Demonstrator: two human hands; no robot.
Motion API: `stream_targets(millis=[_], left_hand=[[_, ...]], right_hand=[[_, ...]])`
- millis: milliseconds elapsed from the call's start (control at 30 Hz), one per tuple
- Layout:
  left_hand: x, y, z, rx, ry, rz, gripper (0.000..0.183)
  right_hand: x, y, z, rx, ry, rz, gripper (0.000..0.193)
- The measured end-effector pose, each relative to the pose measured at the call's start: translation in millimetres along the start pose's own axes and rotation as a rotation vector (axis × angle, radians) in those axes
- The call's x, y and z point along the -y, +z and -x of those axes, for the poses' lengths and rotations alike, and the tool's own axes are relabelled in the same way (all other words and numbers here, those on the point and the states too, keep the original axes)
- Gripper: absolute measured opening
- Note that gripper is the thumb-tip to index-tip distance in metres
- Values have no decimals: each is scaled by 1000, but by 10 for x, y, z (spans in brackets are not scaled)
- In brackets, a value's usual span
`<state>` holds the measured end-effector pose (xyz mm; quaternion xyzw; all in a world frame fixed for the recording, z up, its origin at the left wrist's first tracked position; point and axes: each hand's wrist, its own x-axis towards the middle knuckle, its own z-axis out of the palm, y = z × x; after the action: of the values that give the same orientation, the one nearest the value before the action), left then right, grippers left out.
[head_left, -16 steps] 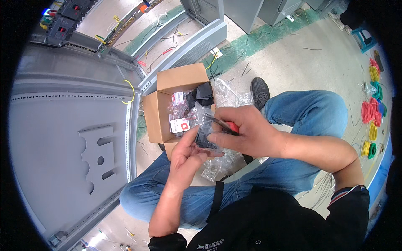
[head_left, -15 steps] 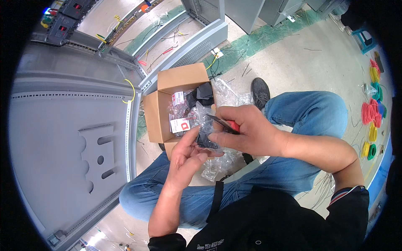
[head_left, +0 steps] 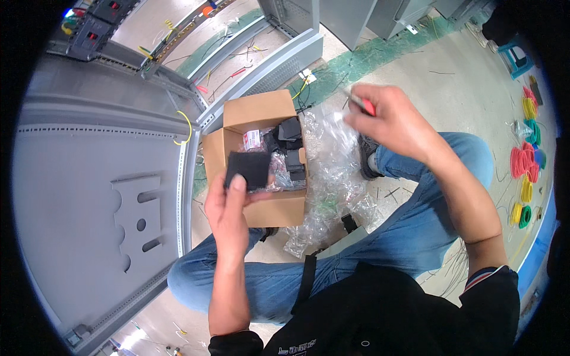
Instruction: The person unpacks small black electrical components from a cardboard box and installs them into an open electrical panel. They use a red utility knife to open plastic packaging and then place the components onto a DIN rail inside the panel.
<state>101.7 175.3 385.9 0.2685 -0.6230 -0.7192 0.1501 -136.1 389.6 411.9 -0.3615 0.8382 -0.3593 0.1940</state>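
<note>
My left hand (head_left: 228, 204) grips a flat black square piece (head_left: 249, 169) over the near left part of the open cardboard box (head_left: 259, 112), thumb on top. Inside the box lie several more black pieces (head_left: 290, 129), clear plastic bags and a white-and-red card (head_left: 252, 139). Up and to the right, my right hand (head_left: 392, 115) is closed around a red-handled tool (head_left: 367, 107) with a dark slim end; blur hides its exact kind. A clear plastic bag (head_left: 332, 130) hangs just below that hand; whether the fingers hold it too is unclear.
Crumpled clear plastic wrappers (head_left: 332, 190) lie on the floor between my legs, right of the box. A grey metal cabinet panel (head_left: 89, 207) stands close on the left, with a metal frame (head_left: 279, 65) beyond. Coloured wire coils (head_left: 522, 160) line the far right.
My right hand has swung up and right with the tool, away from my left hand. The black square piece is now out of its clear bag and raised in my left hand, which moved left.
</note>
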Motion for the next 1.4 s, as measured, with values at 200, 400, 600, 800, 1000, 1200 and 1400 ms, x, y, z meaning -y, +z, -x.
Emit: stream_targets(millis=[200,400,600,800,1000,1200,1400], left_hand=[[950,-350,-504,-26,-372,-248,28],[2351,-518,-787,-22,-578,-379,16],[2877,-42,-1084,-74,-589,-174,31],[3602,-195,-930,70,-285,-971,34],[2995,-734,-1018,343,-674,-1447,42],[3046,-999,-1058,172,-414,-1620,32],[3045,-984,-1200,264,-295,-1505,60]], right_hand=[[105,179,351,741,-56,428,29],[182,55,305,548,-110,435,26],[80,95,353,548,-154,394,26],[200,152,315,508,-211,321,20],[266,140,315,532,-237,285,16],[314,110,250,581,-280,333,16],[331,82,223,619,-283,341,22]])
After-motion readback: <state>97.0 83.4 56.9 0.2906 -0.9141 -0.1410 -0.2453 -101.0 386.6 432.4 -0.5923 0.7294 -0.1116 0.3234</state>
